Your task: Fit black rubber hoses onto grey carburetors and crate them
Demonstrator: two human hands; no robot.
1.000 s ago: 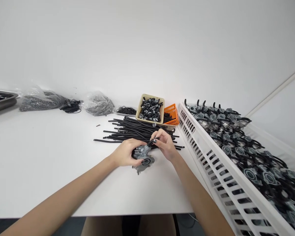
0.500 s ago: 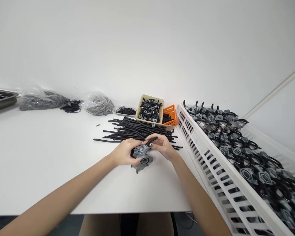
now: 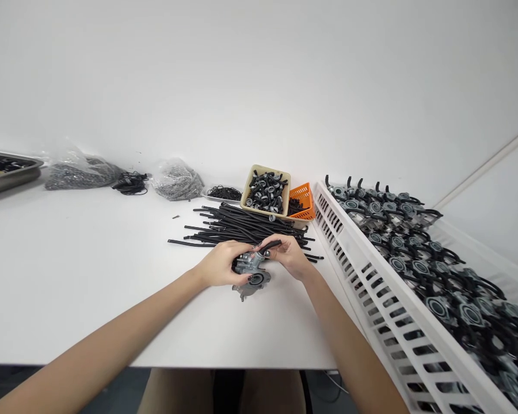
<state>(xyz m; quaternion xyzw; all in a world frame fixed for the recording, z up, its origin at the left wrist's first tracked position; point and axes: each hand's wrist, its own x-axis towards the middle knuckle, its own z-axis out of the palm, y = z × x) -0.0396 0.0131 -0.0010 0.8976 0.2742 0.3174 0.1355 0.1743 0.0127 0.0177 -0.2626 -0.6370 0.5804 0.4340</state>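
A grey metal carburetor [image 3: 252,278] is held just above the white table, its round bore facing me. My left hand [image 3: 224,263] is closed around its left side, thumb near the bore. A short black rubber elbow piece [image 3: 271,245] sticks up at the carburetor's top and points right. My right hand [image 3: 290,257] pinches around this elbow with thumb and fingers; its lower end is partly hidden by the fingertips. Right behind both hands lies a loose pile of black rubber hoses [image 3: 237,223].
A white slotted crate [image 3: 384,293] full of carburetors with hoses stands at the right. At the back are a beige basket [image 3: 244,201] of black-and-grey caps, an orange basket [image 3: 308,198], a small tray of black rings [image 3: 223,194], plastic bags [image 3: 179,179] and a metal tray [image 3: 12,178].
The view has shifted slightly, so everything sits a little further right. Both hands keep the same grip on the carburetor and elbow, with hardly any movement.
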